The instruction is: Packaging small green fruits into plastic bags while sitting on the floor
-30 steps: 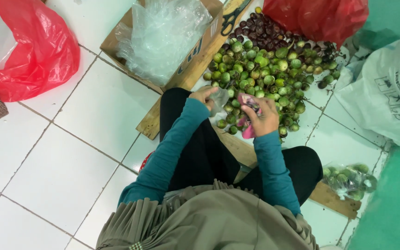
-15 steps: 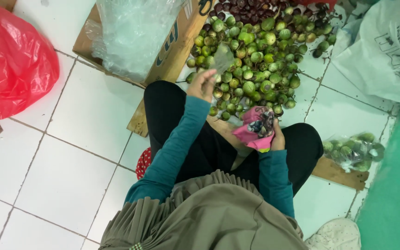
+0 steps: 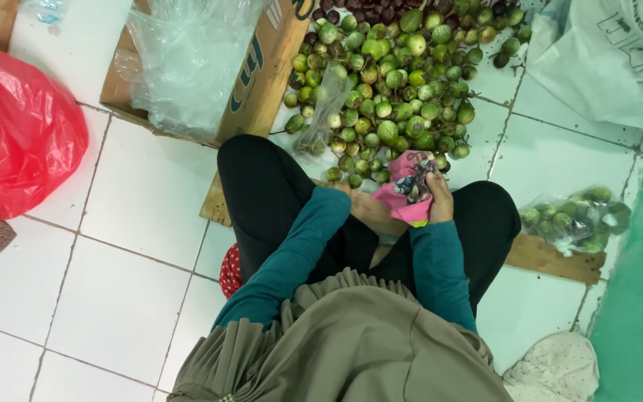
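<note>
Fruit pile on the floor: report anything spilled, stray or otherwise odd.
The green fruit pile lies loose on bare floor tiles, with darker purple ones mixed in at the top edge. One filled clear bag sits apart beside the plank.

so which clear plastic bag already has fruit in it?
The clear bag on the floor at the right edge, beside the wooden board, packed with green fruit. The clear bag in the cardboard box shows no fruit.

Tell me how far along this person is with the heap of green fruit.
Done: one clear plastic bag filled with green fruit lies on the white floor tiles. In hand: the right hand grips a pink patterned cloth; the left hand is partly hidden beside it. Left: a big loose pile of small round green fruit.
</note>
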